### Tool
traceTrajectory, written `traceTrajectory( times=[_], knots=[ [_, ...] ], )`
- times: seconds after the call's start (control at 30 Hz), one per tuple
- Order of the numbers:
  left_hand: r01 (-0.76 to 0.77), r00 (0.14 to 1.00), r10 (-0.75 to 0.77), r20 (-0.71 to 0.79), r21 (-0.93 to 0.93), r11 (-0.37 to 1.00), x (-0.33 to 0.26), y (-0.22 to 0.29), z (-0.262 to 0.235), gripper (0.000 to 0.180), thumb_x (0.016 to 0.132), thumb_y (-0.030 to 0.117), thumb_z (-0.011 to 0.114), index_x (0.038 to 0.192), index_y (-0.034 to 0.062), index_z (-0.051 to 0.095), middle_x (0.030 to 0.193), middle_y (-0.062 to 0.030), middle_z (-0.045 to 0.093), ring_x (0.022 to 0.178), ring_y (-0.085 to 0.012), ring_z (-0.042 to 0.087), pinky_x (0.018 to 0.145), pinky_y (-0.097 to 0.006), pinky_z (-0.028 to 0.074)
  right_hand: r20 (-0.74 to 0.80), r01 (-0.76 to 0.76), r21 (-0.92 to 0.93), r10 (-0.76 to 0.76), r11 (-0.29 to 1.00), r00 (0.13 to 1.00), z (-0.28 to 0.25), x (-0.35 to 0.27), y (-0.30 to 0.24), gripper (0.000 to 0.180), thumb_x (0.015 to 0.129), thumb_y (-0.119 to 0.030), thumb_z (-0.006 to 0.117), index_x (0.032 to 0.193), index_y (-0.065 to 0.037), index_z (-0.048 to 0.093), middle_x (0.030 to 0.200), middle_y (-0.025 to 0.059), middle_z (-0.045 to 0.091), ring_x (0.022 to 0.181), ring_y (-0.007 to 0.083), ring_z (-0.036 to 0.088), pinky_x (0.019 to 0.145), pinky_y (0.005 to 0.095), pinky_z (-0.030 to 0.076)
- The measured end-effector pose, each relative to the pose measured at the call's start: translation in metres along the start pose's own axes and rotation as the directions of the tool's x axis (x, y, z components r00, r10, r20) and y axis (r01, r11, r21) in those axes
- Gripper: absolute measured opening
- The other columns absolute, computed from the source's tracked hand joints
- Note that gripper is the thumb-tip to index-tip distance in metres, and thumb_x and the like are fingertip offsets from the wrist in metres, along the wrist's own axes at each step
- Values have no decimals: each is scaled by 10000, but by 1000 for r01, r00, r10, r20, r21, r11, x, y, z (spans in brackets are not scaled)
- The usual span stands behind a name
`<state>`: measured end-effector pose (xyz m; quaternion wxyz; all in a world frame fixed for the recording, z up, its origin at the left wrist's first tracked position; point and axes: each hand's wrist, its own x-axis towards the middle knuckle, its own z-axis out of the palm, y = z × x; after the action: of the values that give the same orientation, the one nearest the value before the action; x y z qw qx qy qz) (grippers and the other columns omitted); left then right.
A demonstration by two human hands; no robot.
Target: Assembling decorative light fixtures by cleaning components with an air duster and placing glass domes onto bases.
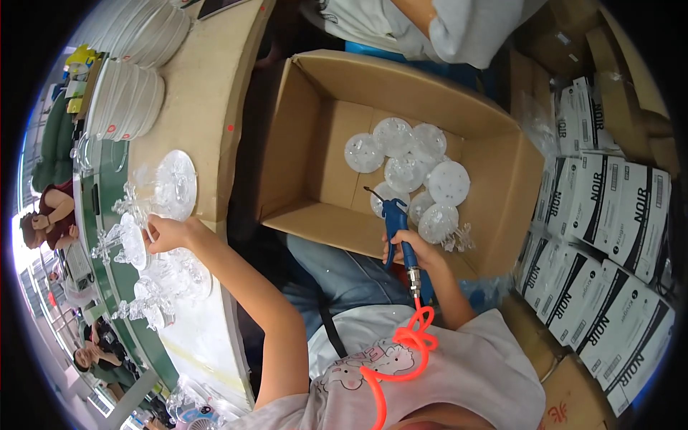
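Observation:
My right hand (423, 252) is wrapped round a blue air blow gun (400, 231). Its thin nozzle points over an open cardboard box, and a coiled orange-red hose (417, 344) hangs from its metal fitting. Over the table at the left, my left hand (169, 233) is closed in a pinch on the edge of a clear plastic disc piece (135, 242) with thin branching prongs. Similar clear pieces (176, 185) lie beside it on the table. Inside the box (326, 147) several round clear pieces (448, 183) sit in a loose group.
Stacks of white round plates or lids (125, 99) stand on the table (215, 86) at the far left. White printed cartons (609, 201) are piled at the right. Another person's arm and light shirt (466, 32) show beyond the box. More people sit at the left.

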<state>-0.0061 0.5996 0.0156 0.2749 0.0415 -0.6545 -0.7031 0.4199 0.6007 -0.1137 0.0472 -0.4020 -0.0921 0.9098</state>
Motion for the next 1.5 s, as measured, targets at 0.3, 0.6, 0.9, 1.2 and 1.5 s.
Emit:
traceTrajectory(
  times=[0.3,0.6,0.9,1.2,1.5],
  knots=[
    [-577,807,560,188,42,816,-90,62,-33,307,835,87,541,1082,-25,397,1082,-150,462,980,-240,490,865,-328,417,-178,129,-45,-135,991,975,3,-30,-4,294,744,-179,535,972,1,490,780,130,564,685,240,609,660,334,511],
    [-518,-655,381,652,-755,401,-351,-50,-67,614,690,98,650,1272,152,460,1315,-216,356,1186,-395,377,940,-476,343,-354,390,37,-353,920,866,-28,-112,20,287,729,-118,510,994,-11,481,784,133,574,743,258,611,727,375,509],
    [-486,-712,-557,428,271,831,-421,-126,-154,393,828,361,576,1033,26,565,909,-181,607,709,-285,597,647,-358,485,-514,504,80,-397,860,760,-57,-155,39,326,737,-116,491,1038,6,468,825,142,591,798,265,619,785,372,490],
    [-205,-812,-309,496,254,945,-404,-134,-167,571,688,379,717,1118,30,576,914,-218,615,824,-320,602,744,-366,475,-318,465,56,-426,883,847,-48,-127,26,338,707,-141,507,1013,-3,464,798,139,557,762,260,597,754,397,491],
    [-345,-684,-131,718,-160,925,-404,-113,-170,600,497,239,803,1029,47,602,1054,-200,441,931,-367,481,826,-385,433,-327,471,31,-436,882,838,-45,-123,25,367,716,-168,494,1036,6,452,813,138,547,786,254,589,776,414,485]
  ],
)
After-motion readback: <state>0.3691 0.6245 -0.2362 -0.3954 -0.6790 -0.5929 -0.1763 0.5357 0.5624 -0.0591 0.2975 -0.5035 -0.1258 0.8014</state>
